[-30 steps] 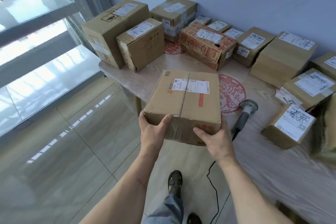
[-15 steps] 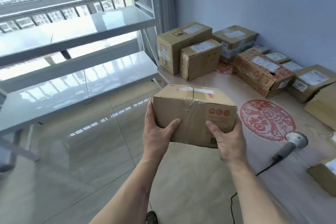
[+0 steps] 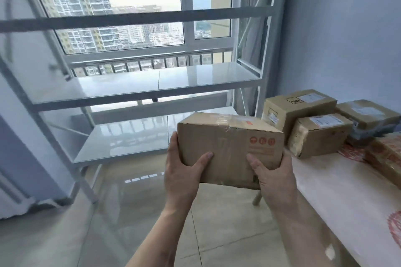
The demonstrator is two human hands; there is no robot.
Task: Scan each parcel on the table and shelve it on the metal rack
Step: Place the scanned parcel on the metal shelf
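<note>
Head view, left hand [image 3: 181, 173] and right hand [image 3: 273, 176] clamped on parcel [image 3: 227, 149] ends, arms outstretched, metal rack [image 3: 152, 93] beyond.

rack [image 3: 152, 86]: left end and top cut off by the frame
far-right parcels [image 3: 368, 119]: cut off at the right edge
parcel [image 3: 227, 149] label: blurred, unreadable

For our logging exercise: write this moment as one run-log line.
phase: carrying to metal rack | cardboard parcel: held by left hand and right hand | rack shelves: bare
</note>
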